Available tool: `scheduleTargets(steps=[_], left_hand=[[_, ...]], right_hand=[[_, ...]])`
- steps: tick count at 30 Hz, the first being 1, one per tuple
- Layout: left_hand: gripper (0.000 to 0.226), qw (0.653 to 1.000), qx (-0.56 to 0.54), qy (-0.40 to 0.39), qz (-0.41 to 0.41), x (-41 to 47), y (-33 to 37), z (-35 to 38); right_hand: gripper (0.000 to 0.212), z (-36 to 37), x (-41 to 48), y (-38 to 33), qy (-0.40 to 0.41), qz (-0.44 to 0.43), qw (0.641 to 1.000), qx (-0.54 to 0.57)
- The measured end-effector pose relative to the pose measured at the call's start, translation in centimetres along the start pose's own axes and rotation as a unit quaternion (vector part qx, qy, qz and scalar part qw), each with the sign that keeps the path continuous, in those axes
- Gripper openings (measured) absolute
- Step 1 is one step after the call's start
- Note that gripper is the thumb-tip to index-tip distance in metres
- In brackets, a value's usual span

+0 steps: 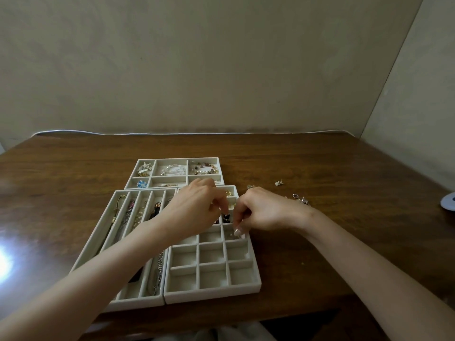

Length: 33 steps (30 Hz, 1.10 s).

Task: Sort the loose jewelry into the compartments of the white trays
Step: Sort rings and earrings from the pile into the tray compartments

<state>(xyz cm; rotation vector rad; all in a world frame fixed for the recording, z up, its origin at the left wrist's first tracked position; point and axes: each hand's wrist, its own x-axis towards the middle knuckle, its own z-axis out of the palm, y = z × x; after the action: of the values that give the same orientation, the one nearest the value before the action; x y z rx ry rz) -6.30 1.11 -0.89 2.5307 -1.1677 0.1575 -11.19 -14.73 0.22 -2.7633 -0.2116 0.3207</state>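
Two bare hands are meeting over the far right part of a white grid tray. The left hand is reaching in across the tray, its fingers curling down toward the thumb as if pinching. Whether anything tiny is sitting in that pinch cannot be told. The right hand is coming in from the tray's right edge with its knuckles up and its fingers bent. Its fingertips are dipping into a cell in the right-hand column. Whether they are grasping something there or only touching the lining also cannot be told. A dark piece is lying in the cell just between the two hands.

The loose jewelry is lying on the table, outside the trays. It is sitting just beyond the right wrist, on that hand's outer side. A single stud is lying a little farther off the same way. The right hand is plainly the nearer one, while the left would be reaching across both the tray and the other hand.

The grid tray's long side is running away from the person, with its empty cells lying on the near side of both hands. A slot tray with chains is lying under the left forearm. A far tray is sitting beyond the left hand's knuckles, already holding beads and clips.

My judgement is that the next pickup is calling for the right hand to swing outward.
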Motion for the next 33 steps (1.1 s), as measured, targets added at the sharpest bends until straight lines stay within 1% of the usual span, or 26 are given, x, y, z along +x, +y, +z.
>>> scheduleTargets(steps=[3,6,8,10,13,17,20,23,26,29,31,33], left_hand=[[0.024,1.000,-0.008,0.017,-0.001,0.0,-0.1,0.0],[0.025,1.000,-0.006,0.013,0.000,0.1,-0.1,0.1],[0.025,1.000,-0.001,0.009,0.002,0.3,-0.1,0.1],[0.025,1.000,-0.004,0.009,0.004,0.4,-0.2,0.1],[0.024,1.000,-0.009,0.013,0.008,0.7,-0.1,0.1],[0.027,0.999,-0.033,0.025,0.001,1.5,0.0,0.5],[0.023,0.997,-0.068,0.033,-0.009,2.2,0.0,1.3],[0.021,0.995,-0.099,0.011,-0.025,3.1,0.0,2.2],[0.020,0.991,-0.121,-0.021,-0.046,4.1,0.4,3.0],[0.020,0.993,-0.103,-0.010,-0.047,5.5,0.8,3.8],[0.020,0.995,-0.087,0.001,-0.054,6.6,1.0,4.5],[0.019,0.996,-0.064,0.001,-0.067,7.7,1.1,5.1]], right_hand=[[0.011,0.2,0.0,-0.1,0.030,-0.003,0.998,-0.061],[0.013,0.6,-0.1,-0.6,0.089,-0.009,0.986,-0.138],[0.013,0.7,-0.2,-0.8,0.116,-0.017,0.979,-0.165],[0.012,0.7,-0.3,-0.8,0.126,-0.021,0.977,-0.169],[0.011,0.1,-0.6,-0.3,0.129,-0.015,0.983,-0.127],[0.010,-1.1,-0.9,2.2,0.102,0.017,0.995,0.011],[0.007,-1.8,-1.1,5.6,0.120,0.047,0.987,0.101],[0.007,-2.1,-1.3,9.2,0.162,0.078,0.974,0.139],[0.004,-2.0,-1.8,11.7,0.184,0.099,0.962,0.177],[0.005,-2.0,-2.0,13.1,0.227,0.103,0.944,0.216],[0.002,-1.8,-1.8,13.5,0.224,0.095,0.942,0.232],[0.006,-1.2,-1.4,13.7,0.209,0.074,0.948,0.229]])
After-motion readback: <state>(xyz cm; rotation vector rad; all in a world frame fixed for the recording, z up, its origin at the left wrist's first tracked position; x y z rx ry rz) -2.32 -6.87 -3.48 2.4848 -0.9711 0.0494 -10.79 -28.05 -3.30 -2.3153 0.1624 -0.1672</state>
